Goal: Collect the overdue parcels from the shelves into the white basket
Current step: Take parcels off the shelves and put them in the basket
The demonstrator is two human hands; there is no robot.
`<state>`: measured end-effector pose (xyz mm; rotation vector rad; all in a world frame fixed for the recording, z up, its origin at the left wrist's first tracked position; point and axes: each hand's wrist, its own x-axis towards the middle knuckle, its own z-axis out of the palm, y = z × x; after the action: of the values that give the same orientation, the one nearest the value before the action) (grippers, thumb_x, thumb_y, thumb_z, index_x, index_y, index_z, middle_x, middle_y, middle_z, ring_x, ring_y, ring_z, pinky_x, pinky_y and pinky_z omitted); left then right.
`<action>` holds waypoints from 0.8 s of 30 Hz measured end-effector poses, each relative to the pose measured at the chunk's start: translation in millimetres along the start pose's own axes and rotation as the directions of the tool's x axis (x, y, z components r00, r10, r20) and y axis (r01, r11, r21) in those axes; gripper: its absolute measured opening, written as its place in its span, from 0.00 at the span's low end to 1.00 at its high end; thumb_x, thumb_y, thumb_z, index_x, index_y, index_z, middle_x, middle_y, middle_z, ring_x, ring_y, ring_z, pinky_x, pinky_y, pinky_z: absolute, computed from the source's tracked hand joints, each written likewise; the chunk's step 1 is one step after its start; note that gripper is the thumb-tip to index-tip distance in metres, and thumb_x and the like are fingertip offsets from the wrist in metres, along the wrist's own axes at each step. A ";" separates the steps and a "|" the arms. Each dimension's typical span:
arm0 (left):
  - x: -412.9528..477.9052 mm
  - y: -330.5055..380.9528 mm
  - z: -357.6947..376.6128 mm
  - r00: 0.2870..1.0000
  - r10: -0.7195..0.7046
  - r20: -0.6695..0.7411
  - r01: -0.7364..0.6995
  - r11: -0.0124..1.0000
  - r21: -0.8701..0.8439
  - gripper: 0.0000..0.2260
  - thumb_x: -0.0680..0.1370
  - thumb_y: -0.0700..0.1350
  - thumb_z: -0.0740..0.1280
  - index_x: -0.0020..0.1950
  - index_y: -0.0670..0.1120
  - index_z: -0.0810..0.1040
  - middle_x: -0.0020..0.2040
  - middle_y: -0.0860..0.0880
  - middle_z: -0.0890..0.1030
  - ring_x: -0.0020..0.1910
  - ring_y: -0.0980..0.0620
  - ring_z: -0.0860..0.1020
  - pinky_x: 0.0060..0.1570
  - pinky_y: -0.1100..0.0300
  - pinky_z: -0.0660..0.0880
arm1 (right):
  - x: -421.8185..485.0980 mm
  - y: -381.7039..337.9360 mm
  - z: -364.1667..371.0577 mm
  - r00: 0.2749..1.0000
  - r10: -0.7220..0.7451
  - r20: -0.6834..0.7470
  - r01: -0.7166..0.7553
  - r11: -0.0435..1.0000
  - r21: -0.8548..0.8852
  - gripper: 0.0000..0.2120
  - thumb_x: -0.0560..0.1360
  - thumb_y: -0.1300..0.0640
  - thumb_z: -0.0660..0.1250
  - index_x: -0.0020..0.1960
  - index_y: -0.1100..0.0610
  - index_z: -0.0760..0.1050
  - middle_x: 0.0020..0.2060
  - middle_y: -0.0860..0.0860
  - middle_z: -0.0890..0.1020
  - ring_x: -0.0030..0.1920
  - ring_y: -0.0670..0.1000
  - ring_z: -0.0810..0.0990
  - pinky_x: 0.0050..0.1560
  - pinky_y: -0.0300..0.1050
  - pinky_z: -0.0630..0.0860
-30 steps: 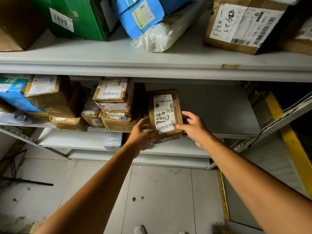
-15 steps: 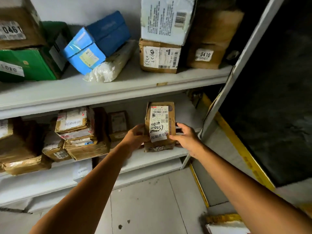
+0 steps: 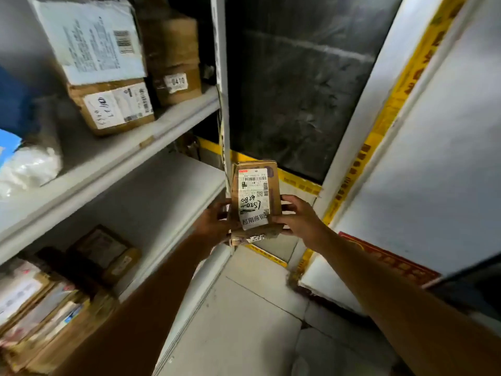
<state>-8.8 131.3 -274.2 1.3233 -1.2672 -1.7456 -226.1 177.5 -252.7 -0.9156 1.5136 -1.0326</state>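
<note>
Room: storage room with grey metal shelving [image 3: 168, 123] on the left, a pale tiled floor [image 3: 244, 321], and a dark panel [image 3: 298, 77] edged by a yellow printed tape strip [image 3: 393, 104] behind.
Parcel: small brown cardboard parcel with a white handwritten label [image 3: 254, 199], upright, label to camera, held in the air just beside the grey shelf post [image 3: 221, 77], clear of any shelf.
Left hand: left hand [image 3: 214, 222] gripped the parcel's lower left edge.
Right hand: right hand [image 3: 298, 218] gripped the lower right edge, fingers curled round.
Basket: white basket not in view, so drop spot unknown.
Risk, tip: both grips sat low, so the top could have pitched over if one hand released early.
Risk, knock: the post was close, so a sideways swing could have clipped it.
Risk, bottom: ragged flap under the parcel might have been loose; could not tell.
Nearby: brown cardboard box labelled 0410 [image 3: 176, 82] sat on the upper shelf, well apart.
</note>
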 end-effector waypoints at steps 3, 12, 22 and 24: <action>1.0 1.7 44.9 0.992 0.004 0.123 -0.011 0.998 0.057 0.26 0.73 0.30 0.71 0.66 0.52 0.73 0.60 0.42 0.80 0.58 0.40 0.80 0.56 0.39 0.79 | -37.0 8.7 -39.1 0.991 0.031 -0.134 -0.025 0.999 0.047 0.27 0.72 0.70 0.73 0.68 0.55 0.71 0.56 0.54 0.81 0.49 0.52 0.83 0.36 0.42 0.82; -19.5 -5.2 232.3 0.847 -0.083 0.526 -0.028 0.979 0.201 0.26 0.75 0.33 0.71 0.69 0.52 0.72 0.59 0.46 0.81 0.53 0.48 0.81 0.38 0.61 0.78 | -170.4 61.0 -176.1 0.855 0.131 -0.501 -0.032 0.979 0.201 0.24 0.74 0.69 0.70 0.65 0.53 0.71 0.56 0.50 0.81 0.53 0.51 0.82 0.36 0.39 0.80; -55.4 -32.2 440.2 0.606 -0.217 0.765 -0.153 0.912 0.380 0.29 0.71 0.39 0.76 0.68 0.56 0.72 0.61 0.50 0.81 0.59 0.45 0.80 0.59 0.45 0.79 | -301.8 124.5 -302.1 0.574 0.215 -0.790 0.033 0.958 0.284 0.22 0.74 0.68 0.70 0.62 0.49 0.72 0.50 0.45 0.81 0.52 0.49 0.81 0.50 0.50 0.82; -62.9 -35.1 475.7 0.570 -0.233 0.788 -0.203 0.889 0.410 0.31 0.70 0.40 0.76 0.70 0.57 0.71 0.62 0.50 0.81 0.59 0.45 0.80 0.60 0.44 0.78 | -321.7 135.6 -322.4 0.526 0.234 -0.818 0.044 0.953 0.301 0.21 0.73 0.67 0.70 0.62 0.50 0.73 0.53 0.48 0.81 0.53 0.51 0.81 0.51 0.54 0.82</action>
<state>-434.6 355.1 -261.4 0.6528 -2.3228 -2.2761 -494.3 569.7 -246.4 -0.0315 2.0851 -1.7080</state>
